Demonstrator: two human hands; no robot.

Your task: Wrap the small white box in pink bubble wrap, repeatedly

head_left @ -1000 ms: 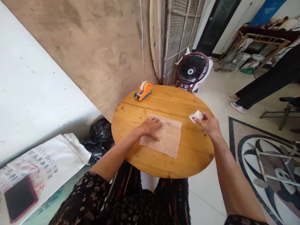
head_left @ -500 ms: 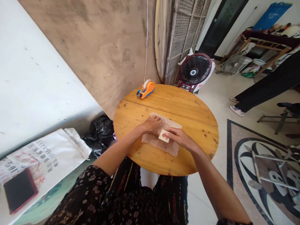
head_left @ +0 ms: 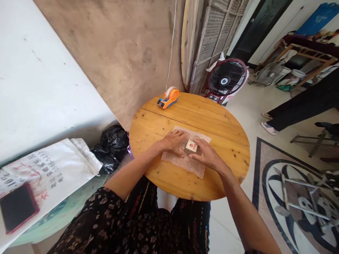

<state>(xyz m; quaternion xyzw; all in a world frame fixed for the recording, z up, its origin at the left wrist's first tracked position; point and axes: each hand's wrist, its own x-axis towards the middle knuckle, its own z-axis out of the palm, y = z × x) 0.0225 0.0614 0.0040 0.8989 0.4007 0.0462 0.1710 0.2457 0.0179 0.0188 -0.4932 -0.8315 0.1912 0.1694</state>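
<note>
A small cream box (head_left: pixel 191 145) with a red print lies on a sheet of bubble wrap (head_left: pixel 185 165) on the round wooden table (head_left: pixel 222 134). My left hand (head_left: pixel 174 143) rests flat on the wrap just left of the box, fingers spread. On the box's right side is my right hand (head_left: pixel 209 154), its thumb and fingers apart around the near and far corners; the fingertips are at or very near the box. A tape dispenser (head_left: pixel 169 98), orange and blue with a roll of tape, stands at the table's far edge.
A fan (head_left: pixel 226 79) stands behind the table. To the left lie a black plastic bag (head_left: pixel 112 146) and a white sack (head_left: pixel 63 162) with a phone (head_left: pixel 18 208) on it. At the right, another person's legs (head_left: pixel 299 106) show near a folding stool (head_left: pixel 317 135).
The box has come down onto the wrap, slightly farther from me, and my right thumb has come off its top. My left hand has spread its fingers. The view has shifted slightly.
</note>
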